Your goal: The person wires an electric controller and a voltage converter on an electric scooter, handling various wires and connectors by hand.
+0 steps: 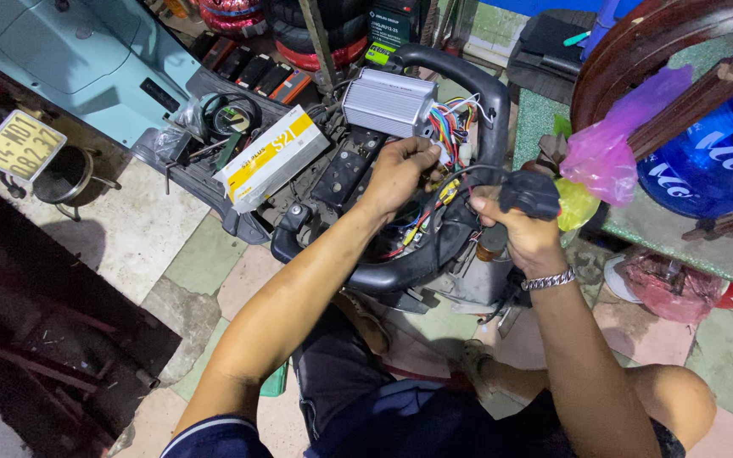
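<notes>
Coloured wire bundle (443, 127) beside silver controller box (388, 102): left hand (400, 170) fingers pinch wires, exposing connectors; right hand (519, 225) fingers clamped on black connector (529, 193), keeping it steady.

**Metal, plastic and wire at the scooter's rear**

The controller box (388, 103) is ribbed aluminium, matt silver. Below it the wire bundle (446, 127) shows smooth plastic insulation in many colours. The grab rail (492, 102) looks like black moulded plastic with a dull sheen. The right hand (519, 233) grips a black connector block (529, 193) of matt plastic; its wrist carries a bright metal watch band (548, 280). The left hand (399, 174) rests among the wires. A cardboard box (273, 157) is glossy white and yellow. The pink bag (608, 140) is thin, crinkled, translucent plastic. The floor tiles (205, 254) are rough and stained
</notes>
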